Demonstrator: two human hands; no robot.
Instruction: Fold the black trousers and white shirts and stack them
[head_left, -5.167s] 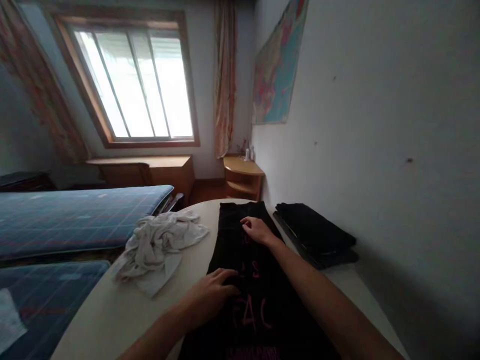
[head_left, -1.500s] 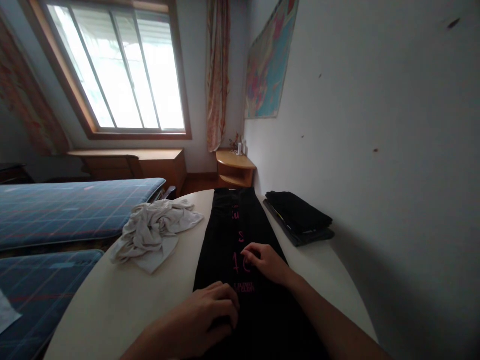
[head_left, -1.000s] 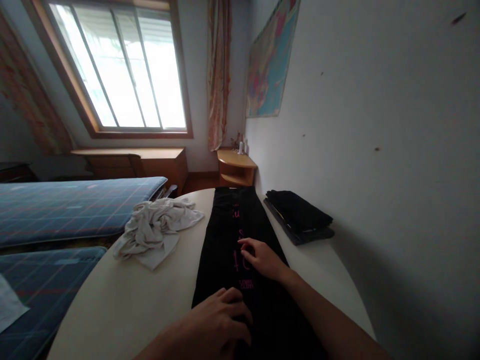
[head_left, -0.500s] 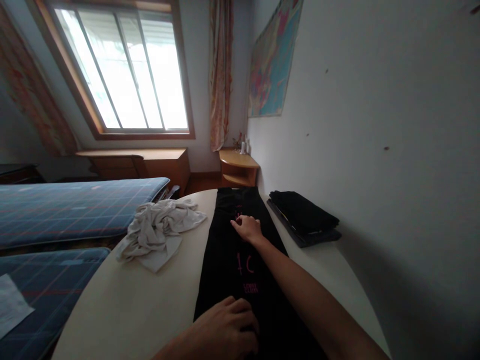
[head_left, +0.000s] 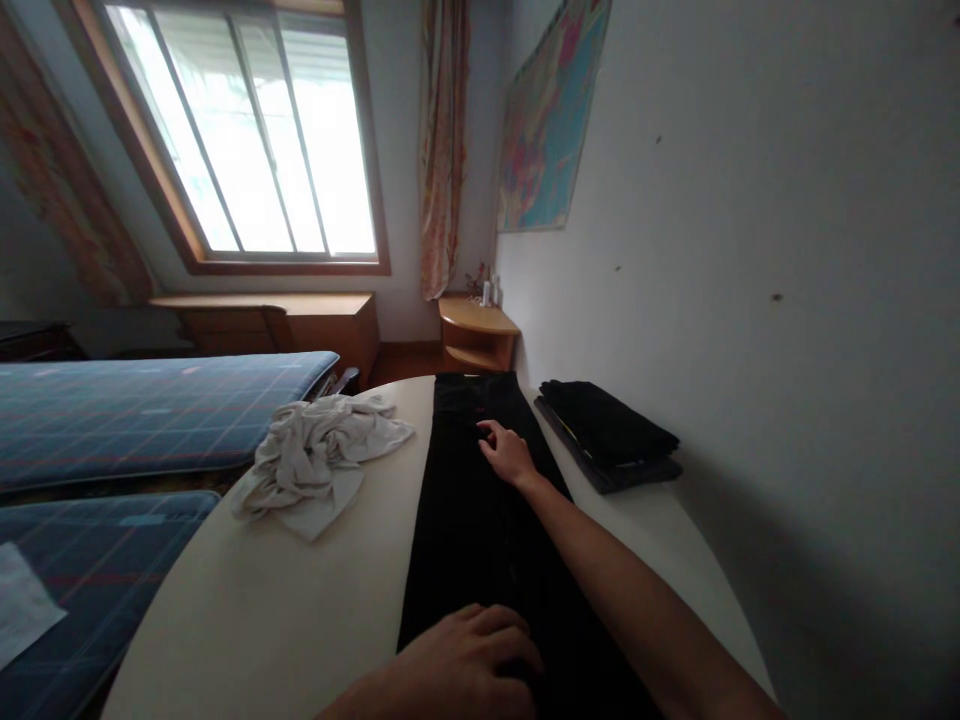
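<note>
A long black garment [head_left: 457,520], folded into a narrow strip, lies lengthwise on the cream-coloured table [head_left: 300,620]. Farther up the strip, my right hand [head_left: 509,452] has its fingers bent, thumb and forefinger closed on the cloth. My left hand [head_left: 472,660] is at the near part of the garment, its fingers curled down onto the fabric; the fingertips are partly hidden. Only a faint pink trace shows near the right hand. To the right lies a stack of folded dark clothes [head_left: 607,430], and to the left a crumpled light-grey cloth [head_left: 319,460].
Blue checked mattresses [head_left: 150,410] lie beyond the table's left edge, a white sheet [head_left: 26,605] on the nearer one. A white wall [head_left: 750,200] rises on the right. A wooden desk [head_left: 330,310] and corner shelf [head_left: 476,318] stand at the back, under the window side.
The pink lettering on the black garment is now almost entirely out of sight, with plain black cloth showing there. Both hands have shifted slightly to the right.
</note>
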